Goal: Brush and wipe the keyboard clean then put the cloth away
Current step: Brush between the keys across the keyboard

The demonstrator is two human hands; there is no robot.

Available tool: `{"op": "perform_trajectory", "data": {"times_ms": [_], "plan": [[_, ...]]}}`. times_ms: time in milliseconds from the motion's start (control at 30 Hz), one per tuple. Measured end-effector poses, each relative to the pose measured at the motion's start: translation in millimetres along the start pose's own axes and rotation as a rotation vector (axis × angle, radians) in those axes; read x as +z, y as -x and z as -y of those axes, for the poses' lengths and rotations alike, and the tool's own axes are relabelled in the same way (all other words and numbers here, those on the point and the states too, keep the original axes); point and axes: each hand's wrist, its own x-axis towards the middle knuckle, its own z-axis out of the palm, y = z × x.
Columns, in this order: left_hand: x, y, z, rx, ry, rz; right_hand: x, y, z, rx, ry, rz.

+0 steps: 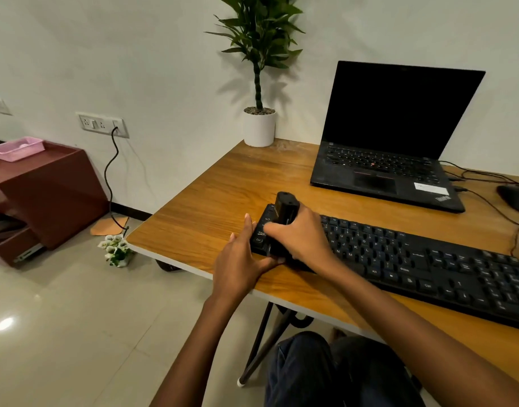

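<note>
Now: brush on keyboard's left end, both hands busy

Right hand is wrapped tight around a black brush — fingers curled shut on its body, its lower part pressed onto the left-end keys of the black keyboard. Left hand lies flat with fingers together against the keyboard's left edge, thumb along its front edge, gripping nothing. Keyboard sits along the desk's front edge, slanting toward the right. Behind it, an open black laptop with a dark screen near the back edge; white potted plant at the back left corner — mouse at the right edge. Bristles hidden by the hand.
</note>
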Motion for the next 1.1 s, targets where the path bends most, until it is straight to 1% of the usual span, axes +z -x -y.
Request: {"op": "perform_trajectory", "data": {"times_ms": [67, 100, 133, 200, 267, 400, 500, 567, 633, 733, 800, 900, 933, 1033, 1100], "plan": [[1, 0, 1, 0.014, -0.002, -0.011, -6, -6, 3, 0.052, -0.002, 0.059], [1, 0, 1, 0.019, -0.001, -0.011, -10, -13, 5, 0.082, -0.016, 0.049], [1, 0, 1, 0.018, 0.004, -0.006, -15, -21, 6, 0.087, -0.031, 0.010], [0, 0, -1, 0.010, 0.017, 0.005, -20, -33, 7, 0.038, -0.041, -0.097], [0, 0, -1, 0.009, 0.027, 0.002, -16, -31, 4, 0.016, -0.042, -0.119], [1, 0, 2, 0.004, 0.024, -0.005, -3, -4, -3, 0.018, 0.018, -0.026], [2, 0, 2, 0.014, 0.016, -0.007, -12, -12, 3, 0.115, -0.009, 0.072], [1, 0, 0, 0.003, 0.015, 0.012, -18, -27, 7, 0.123, -0.042, 0.011], [0, 0, -1, -0.007, 0.028, 0.015, -14, -35, 8, 0.068, 0.008, -0.075], [0, 0, -2, -0.010, 0.044, 0.013, -2, -20, 1, 0.002, 0.065, -0.093], [1, -1, 0, -0.014, 0.049, 0.012, 1, -8, -2, -0.010, 0.072, -0.061], [2, 0, 1, -0.005, 0.045, 0.000, -6, -10, 5, 0.087, 0.045, 0.079], [1, 0, 0, -0.003, 0.049, -0.005, -9, -16, 8, 0.110, 0.019, 0.091], [0, -1, -1, -0.014, 0.079, 0.000, -8, -33, 14, 0.058, -0.034, -0.022], [-1, -1, -3, -0.020, 0.087, -0.002, 1, -29, 12, 0.027, -0.057, -0.068]]}}
